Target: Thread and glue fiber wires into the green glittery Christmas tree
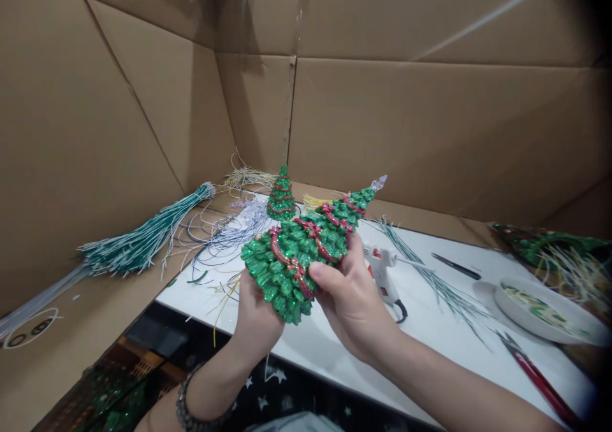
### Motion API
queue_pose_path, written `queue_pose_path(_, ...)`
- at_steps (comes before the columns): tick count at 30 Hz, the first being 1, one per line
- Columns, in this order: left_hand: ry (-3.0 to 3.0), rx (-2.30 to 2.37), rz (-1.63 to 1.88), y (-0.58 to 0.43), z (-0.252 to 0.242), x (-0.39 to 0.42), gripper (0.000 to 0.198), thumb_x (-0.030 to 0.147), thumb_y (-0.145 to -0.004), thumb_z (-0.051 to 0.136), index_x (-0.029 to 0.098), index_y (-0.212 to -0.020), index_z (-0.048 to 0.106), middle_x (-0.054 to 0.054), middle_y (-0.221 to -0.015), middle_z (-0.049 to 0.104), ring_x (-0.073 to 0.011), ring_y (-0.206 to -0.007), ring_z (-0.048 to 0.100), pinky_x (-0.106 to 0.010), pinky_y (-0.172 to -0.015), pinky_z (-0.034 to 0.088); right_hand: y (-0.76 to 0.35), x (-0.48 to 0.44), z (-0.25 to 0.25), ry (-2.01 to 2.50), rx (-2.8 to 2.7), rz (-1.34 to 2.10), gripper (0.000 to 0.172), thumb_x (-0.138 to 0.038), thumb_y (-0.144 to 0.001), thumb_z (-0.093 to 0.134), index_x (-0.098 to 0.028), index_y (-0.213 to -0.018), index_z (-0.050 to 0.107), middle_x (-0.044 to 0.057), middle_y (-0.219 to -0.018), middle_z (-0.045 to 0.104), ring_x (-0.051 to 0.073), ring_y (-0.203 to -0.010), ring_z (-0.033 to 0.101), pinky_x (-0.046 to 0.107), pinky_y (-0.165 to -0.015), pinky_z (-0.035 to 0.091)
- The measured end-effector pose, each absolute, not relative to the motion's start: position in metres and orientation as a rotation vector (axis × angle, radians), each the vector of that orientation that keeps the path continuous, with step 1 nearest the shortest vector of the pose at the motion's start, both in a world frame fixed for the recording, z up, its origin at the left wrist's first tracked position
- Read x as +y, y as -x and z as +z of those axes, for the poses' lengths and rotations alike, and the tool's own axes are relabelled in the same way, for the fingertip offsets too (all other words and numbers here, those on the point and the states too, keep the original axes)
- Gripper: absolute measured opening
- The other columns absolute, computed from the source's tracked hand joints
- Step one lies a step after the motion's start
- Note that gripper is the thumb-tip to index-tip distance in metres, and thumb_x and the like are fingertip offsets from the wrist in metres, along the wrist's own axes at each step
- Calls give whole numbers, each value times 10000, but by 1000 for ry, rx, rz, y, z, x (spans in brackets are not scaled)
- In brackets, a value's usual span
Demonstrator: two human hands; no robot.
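Observation:
A glittery green Christmas tree ornament [291, 266] with red garlands and bows lies tilted in my two hands, its clear pointed tip toward the upper right. My left hand [258, 311] supports the wide base from below, with its fingers mostly hidden behind the tree. Around the right side closes my right hand [354, 298], its thumb pressed on the front near a red garland. Behind it, a smaller Christmas tree ornament [282, 196] stands upright on the table. A white glue gun [382, 269] is partly hidden behind my right hand.
Bundled green and white wires [153, 234] lie at left, near loose blue and white wires [229, 228]. On the white tabletop [430, 343] are more green wires [430, 276], a dark pen-like tool [456, 266], a white bowl [545, 308] with clippings, and red-handled pliers [538, 374]. Cardboard walls [430, 126] enclose the back.

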State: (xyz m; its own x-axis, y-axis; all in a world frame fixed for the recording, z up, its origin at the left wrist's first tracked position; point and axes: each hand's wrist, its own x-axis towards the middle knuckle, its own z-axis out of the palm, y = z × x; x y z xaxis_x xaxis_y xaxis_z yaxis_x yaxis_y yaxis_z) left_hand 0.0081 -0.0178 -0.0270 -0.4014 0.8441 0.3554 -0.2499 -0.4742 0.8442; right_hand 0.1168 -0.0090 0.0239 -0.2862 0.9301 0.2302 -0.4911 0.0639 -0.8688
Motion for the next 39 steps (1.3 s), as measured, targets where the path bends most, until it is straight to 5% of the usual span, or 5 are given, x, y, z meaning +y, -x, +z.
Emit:
queue_pose_path(8, -1017, 1009, 1898, -14, -26, -11, 252, 157, -616, 776, 225, -849, 707, -24, -868, 766, -248, -857, 721, -352, -805, 582, -114, -5, 19, 589, -988, 1527, 653, -283, -710, 759, -347, -1195, 326, 38, -1297, 606, 259, -1188, 609, 493, -998, 518)
queue_pose_path(19, -747, 819, 1841, -24, -35, 5, 254, 276, -678, 760, 200, -908, 685, -22, -864, 767, -233, -911, 723, -366, -900, 545, -114, 4, 14, 640, -928, 1502, 569, -251, -686, 785, -319, -1047, 350, -21, -1112, 646, 217, -1171, 615, 466, -1055, 480)
queue_pose_path(28, -598, 811, 1883, -34, -39, 12, 264, 245, -577, 803, 205, -806, 678, 13, -757, 756, -191, -757, 727, -339, -797, 570, -113, 11, 9, 706, -851, 1493, 504, -228, -700, 757, -315, -1033, 389, -45, -1071, 670, 185, -1013, 672, 411, -929, 544)
queue_pose_path(39, -940, 704, 1833, -23, -39, 13, 214, 217, -698, 775, 204, -906, 728, -42, -960, 769, -228, -1015, 696, -359, -932, 544, -117, 11, 20, 695, -773, 1624, 503, -193, -621, 781, -300, -964, 430, -69, -1000, 672, 185, -1012, 646, 376, -889, 527)
